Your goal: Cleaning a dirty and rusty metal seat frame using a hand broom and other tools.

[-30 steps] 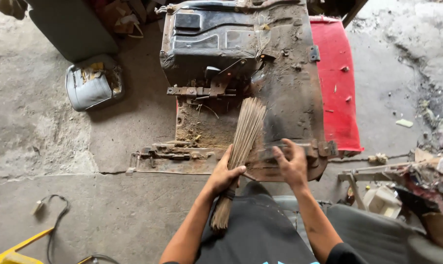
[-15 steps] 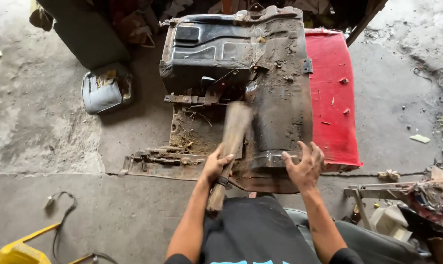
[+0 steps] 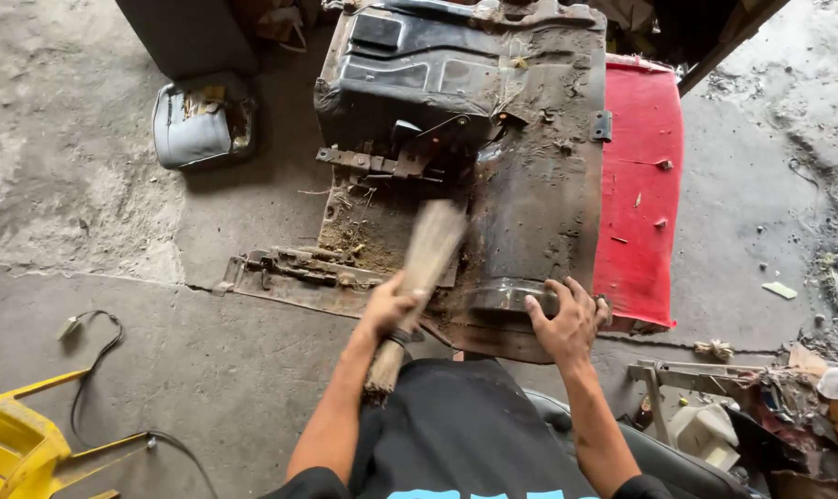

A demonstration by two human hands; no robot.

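A single head-worn camera looks steeply down and forward from close above the person's own forearms, taking in the rusty metal floor panel (image 3: pixel 493 185) on the concrete floor (image 3: pixel 86 185) just ahead, with no second view.

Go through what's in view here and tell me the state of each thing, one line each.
Left hand: closed around a stick broom.
Stick broom: blurred, bristles over the dirty panel.
Right hand: pressed flat on the metal floor panel's near edge.
Metal floor panel: rusty, dirt-caked, lying on the concrete.
Red panel: flat beside it, speckled with debris.
Grey container: tipped on its side.
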